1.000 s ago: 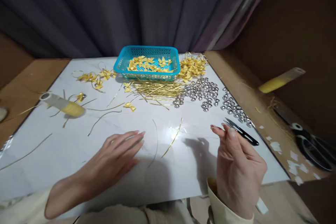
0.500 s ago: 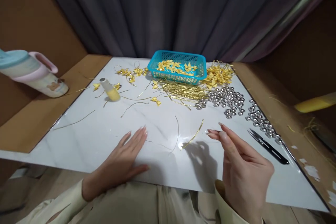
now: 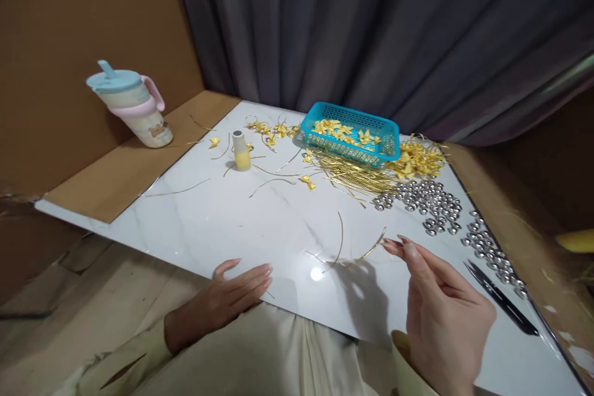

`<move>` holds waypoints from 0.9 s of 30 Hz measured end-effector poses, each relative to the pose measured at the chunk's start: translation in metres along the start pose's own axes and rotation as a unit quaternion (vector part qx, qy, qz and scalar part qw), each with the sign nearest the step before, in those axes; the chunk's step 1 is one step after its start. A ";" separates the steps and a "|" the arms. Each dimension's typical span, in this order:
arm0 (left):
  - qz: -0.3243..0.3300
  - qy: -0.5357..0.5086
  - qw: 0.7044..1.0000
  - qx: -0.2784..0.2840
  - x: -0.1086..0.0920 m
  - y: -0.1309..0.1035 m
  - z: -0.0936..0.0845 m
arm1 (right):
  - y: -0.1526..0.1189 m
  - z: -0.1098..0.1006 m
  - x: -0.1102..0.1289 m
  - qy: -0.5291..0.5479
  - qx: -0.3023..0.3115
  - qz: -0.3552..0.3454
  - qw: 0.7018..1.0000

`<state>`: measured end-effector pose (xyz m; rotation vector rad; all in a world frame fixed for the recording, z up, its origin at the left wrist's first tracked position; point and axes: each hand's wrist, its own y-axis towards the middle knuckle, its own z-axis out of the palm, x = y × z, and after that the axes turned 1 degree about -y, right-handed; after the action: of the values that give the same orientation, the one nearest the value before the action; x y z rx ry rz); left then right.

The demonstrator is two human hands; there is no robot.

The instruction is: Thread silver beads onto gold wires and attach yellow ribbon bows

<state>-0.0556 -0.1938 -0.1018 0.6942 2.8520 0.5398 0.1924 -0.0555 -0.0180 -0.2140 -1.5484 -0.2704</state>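
My left hand (image 3: 239,291) lies at the front edge of the white tabletop (image 3: 195,223), palm down with its fingers stretched out, holding nothing. Over the right part of the table, my right hand (image 3: 440,297) is raised with thumb and fingertips pinched together; anything between them is too small to make out. Just left of those fingertips lies a short gold wire (image 3: 374,244), with a thin curved wire (image 3: 341,235) beside it. Beyond them are a yellow bow (image 3: 307,182), a bundle of gold wires (image 3: 352,174) and many silver beads (image 3: 429,198).
A blue basket (image 3: 394,142) holds yellow bows, with a pile of bows (image 3: 417,159) at its right. Black snips (image 3: 503,303) lie right of my right hand. A small bottle (image 3: 242,151) and a tumbler (image 3: 139,111) stand at the left.
The view has turned to the left, so the table's things appear further right. My left hand has drawn back to the table's front edge. My right hand stays pinched.
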 end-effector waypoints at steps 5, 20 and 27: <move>0.033 -0.054 0.994 -0.089 0.002 -0.008 0.009 | -0.003 0.005 0.000 -0.001 -0.005 0.000 1.000; 0.053 -0.161 0.981 -0.091 0.004 -0.014 0.013 | -0.011 0.014 -0.001 -0.009 0.025 0.027 0.999; 0.038 -0.206 0.972 -0.108 0.000 -0.014 0.016 | -0.012 0.015 -0.002 0.006 0.021 0.013 1.000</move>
<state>-0.0580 -0.2002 -0.1214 0.7732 2.3497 0.6224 0.1746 -0.0621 -0.0202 -0.1989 -1.5369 -0.2187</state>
